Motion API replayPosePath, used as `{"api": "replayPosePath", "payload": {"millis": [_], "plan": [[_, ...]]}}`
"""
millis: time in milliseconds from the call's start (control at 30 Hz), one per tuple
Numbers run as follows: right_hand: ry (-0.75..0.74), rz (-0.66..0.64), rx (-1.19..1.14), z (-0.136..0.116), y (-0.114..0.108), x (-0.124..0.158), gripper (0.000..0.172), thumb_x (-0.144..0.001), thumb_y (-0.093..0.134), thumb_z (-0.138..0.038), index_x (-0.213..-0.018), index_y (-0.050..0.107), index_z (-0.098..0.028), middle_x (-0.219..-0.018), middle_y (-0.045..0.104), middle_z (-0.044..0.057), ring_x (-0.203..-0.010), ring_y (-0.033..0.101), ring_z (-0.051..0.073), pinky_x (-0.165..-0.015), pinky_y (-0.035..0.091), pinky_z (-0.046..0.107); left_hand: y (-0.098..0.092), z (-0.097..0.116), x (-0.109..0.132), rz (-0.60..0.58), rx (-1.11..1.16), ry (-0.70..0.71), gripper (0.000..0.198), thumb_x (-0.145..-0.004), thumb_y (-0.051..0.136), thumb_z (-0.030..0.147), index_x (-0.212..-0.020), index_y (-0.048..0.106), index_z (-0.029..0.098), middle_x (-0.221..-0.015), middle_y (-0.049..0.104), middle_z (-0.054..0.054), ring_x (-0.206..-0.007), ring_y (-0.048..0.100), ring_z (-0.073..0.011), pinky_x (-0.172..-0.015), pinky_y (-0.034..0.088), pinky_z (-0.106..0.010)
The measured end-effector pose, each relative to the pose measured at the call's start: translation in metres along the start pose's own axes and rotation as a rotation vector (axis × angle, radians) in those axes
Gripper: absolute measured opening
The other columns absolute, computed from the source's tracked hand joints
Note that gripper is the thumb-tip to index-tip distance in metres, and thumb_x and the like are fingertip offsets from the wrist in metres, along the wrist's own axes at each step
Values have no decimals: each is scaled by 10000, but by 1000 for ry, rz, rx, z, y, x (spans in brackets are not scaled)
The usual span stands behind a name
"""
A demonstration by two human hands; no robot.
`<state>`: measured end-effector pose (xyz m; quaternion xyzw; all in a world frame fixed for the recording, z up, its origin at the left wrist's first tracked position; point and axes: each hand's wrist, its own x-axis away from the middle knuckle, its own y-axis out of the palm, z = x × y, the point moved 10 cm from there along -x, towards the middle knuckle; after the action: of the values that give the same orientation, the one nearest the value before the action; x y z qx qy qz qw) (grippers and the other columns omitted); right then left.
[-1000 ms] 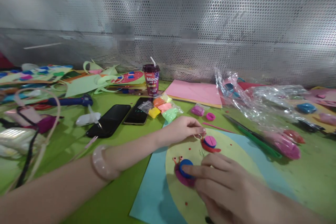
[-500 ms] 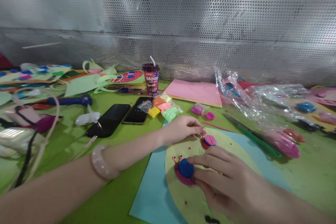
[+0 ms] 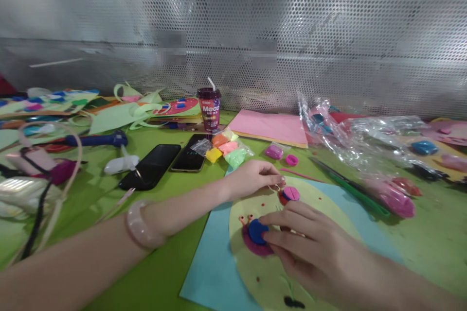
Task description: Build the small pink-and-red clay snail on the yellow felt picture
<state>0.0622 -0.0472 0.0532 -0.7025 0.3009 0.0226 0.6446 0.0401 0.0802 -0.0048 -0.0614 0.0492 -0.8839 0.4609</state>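
My right hand (image 3: 314, 240) has its fingertips on the right side of a round blue clay disc (image 3: 257, 232), pressing against it. The disc sits over a flat purple clay piece (image 3: 257, 248) with two stalked eyes (image 3: 245, 218), forming a snail shape. Beyond it, my left hand (image 3: 251, 178) has thumb and fingers pinched together beside a smaller clay figure with a pink top (image 3: 291, 193); whatever is in that pinch is too small to make out. Both figures lie on a pale yellow oval (image 3: 272, 279) on a light blue sheet (image 3: 207, 265).
Scissors with green handles (image 3: 359, 194) lie right of the sheet, near crumpled clear plastic (image 3: 346, 141). Bagged coloured clay (image 3: 229, 148), two phones (image 3: 151, 167) and a glue gun (image 3: 97, 140) are on the left. A drink cup (image 3: 209, 109) stands behind, before a perforated metal panel (image 3: 233, 19).
My right hand's fingers have shifted slightly left onto the blue disc. My left hand has stayed almost still.
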Motion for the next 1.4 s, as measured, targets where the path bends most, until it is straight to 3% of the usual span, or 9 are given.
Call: {"api": "replayPosePath", "payload": {"millis": [533, 700, 1000, 1267, 1400], "plan": [[-96, 23, 59, -9, -4, -1, 148, -908, 470, -164, -961, 608, -148, -928, 645, 46, -787, 546, 149, -755, 444, 307, 0, 0, 1, 2, -23, 15, 136, -814, 585, 237, -803, 637, 111, -848, 676, -65, -751, 610, -116, -699, 458, -228], [-52, 16, 67, -4, -3, 0, 148, -894, 469, -155, -897, 617, -162, -812, 601, 40, -713, 502, 142, -675, 425, 298, 0, 0, 1, 0, -21, 17, 129, -815, 583, 231, -803, 634, 113, -853, 678, -65, -765, 616, -122, -710, 458, -236], [-12, -25, 50, -2, 0, -1, 189, -843, 454, -85, -901, 621, -152, -825, 579, 53, -728, 488, 153, -671, 420, 303, 0, 0, 0, 2, -15, 9, 118, -816, 580, 217, -801, 635, 113, -846, 679, -66, -751, 613, -118, -703, 458, -238], [-77, -64, 226, -10, 10, 4, 228, -901, 390, -127, -965, 608, -142, -766, 585, 60, -656, 483, 153, -634, 395, 300, 0, -2, 1, 3, 2, -11, 133, -817, 584, 238, -803, 637, 118, -844, 680, -60, -729, 609, -106, -688, 455, -226], [-132, -76, 310, -18, 11, 3, 267, -915, 350, -122, -967, 611, -144, -831, 614, 79, -646, 480, 152, -622, 392, 299, 0, -3, 0, 5, 3, -9, 119, -813, 587, 228, -800, 640, 122, -835, 679, -51, -714, 601, -95, -683, 450, -215]]}}
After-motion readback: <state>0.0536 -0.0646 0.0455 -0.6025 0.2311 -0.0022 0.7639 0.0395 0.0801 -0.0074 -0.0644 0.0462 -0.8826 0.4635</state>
